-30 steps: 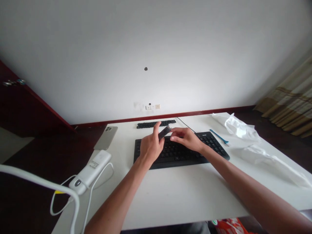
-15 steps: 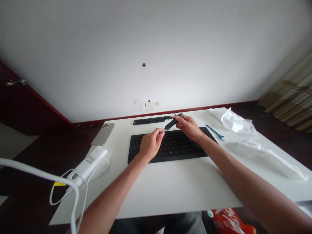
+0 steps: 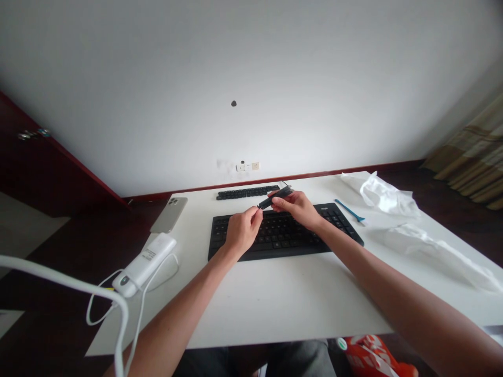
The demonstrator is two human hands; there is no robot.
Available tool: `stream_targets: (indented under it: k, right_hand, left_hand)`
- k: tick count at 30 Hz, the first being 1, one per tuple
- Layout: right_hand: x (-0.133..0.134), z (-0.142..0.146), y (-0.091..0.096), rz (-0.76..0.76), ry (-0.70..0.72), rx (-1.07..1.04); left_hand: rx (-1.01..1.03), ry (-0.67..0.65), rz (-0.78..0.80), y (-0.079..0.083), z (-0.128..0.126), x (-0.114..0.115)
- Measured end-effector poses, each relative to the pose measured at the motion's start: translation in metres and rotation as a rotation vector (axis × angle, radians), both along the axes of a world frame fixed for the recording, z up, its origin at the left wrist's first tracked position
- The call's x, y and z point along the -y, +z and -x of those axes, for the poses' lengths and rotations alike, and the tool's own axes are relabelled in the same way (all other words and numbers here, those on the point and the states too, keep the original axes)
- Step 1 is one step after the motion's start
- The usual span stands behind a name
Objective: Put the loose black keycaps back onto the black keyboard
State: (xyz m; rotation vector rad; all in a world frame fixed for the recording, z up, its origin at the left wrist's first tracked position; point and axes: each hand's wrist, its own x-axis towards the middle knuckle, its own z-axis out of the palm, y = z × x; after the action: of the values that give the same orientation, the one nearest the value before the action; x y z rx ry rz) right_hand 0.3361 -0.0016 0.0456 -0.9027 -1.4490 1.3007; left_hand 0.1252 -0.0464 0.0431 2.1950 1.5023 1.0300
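Observation:
Over the black keyboard (image 3: 275, 246), both my hands hold a long black keycap (image 3: 271, 199) shaped like a space bar, tilted up to the right. My right hand (image 3: 296, 209) is closed round its middle and right part, thumb on the near side. At the left end of the keycap, my left hand (image 3: 243, 229) is closed in a pinch; whether a small part is also between those fingertips cannot be made out. Beyond the keyboard lie rows of loose black keycaps (image 3: 247, 193). A thin dark wire (image 3: 283, 183) shows behind the right end of the keycap.
Right of the keyboard lies a blue tool (image 3: 349, 211), with crumpled white wrapping (image 3: 387, 195) beyond. A phone (image 3: 168, 214) and a white device (image 3: 145, 264) with a cable (image 3: 135, 330) are at left on the white table (image 3: 251, 309). Below hangs an orange bag (image 3: 369, 358).
The long keycap has turned flatter in my right hand, and its left end has come closer to my left fingertips. The right hand has shifted slightly left and down. The view has moved a little.

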Motion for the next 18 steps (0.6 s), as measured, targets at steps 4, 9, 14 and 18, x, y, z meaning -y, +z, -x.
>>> stream_targets:
  k: [4,9,14,18]
  right_hand:
    - [-0.001,0.001,-0.001,0.091,-0.022,-0.092]
    - [-0.001,0.000,0.002,0.134,0.007,-0.117]
    - [0.000,-0.001,0.004,0.175,0.051,-0.148]
    - [-0.001,-0.002,0.002,0.181,0.061,-0.142]
  left_hand:
    - [0.015,-0.015,-0.012,0.001,0.002,-0.002]
    - [0.130,-0.112,0.070,0.004,0.006,-0.004]
    - [0.200,-0.289,0.146,0.011,0.006,-0.003]
    - [0.184,-0.297,0.151,0.012,0.006,-0.003]
